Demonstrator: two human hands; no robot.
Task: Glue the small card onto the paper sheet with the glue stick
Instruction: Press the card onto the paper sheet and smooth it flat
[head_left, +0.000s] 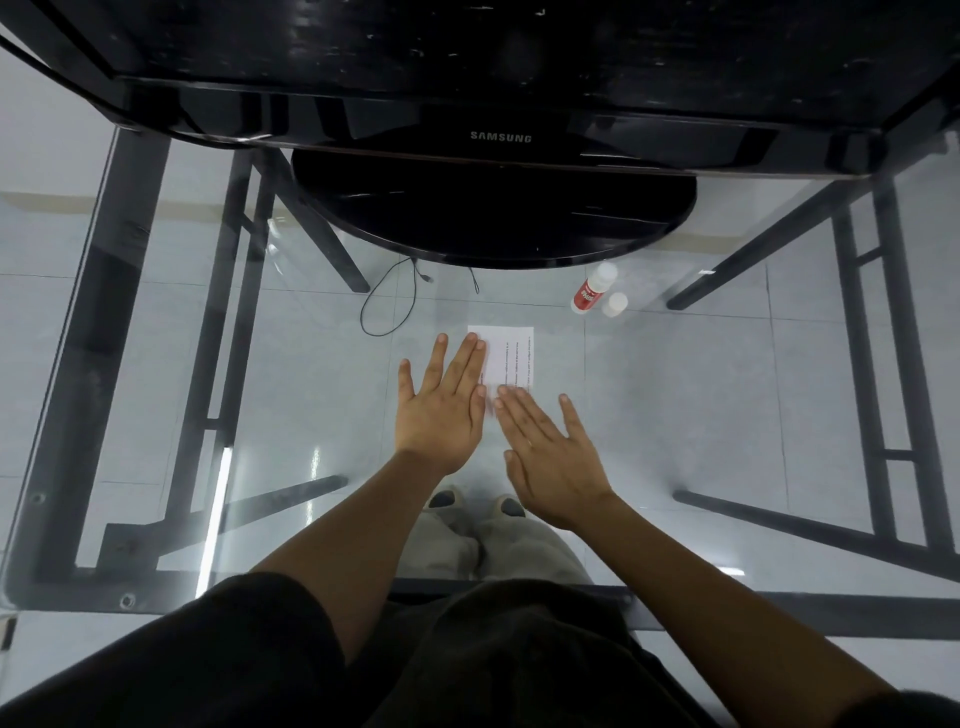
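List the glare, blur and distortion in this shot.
Head view: a bright glare streak lies on the glass table at left; the fingertips of the right hand and the near edge of the paper are smeared by motion blur; the left hand looks sharper; wide-angle distortion bows the monitor bezel and table frame; the print is too small to read.
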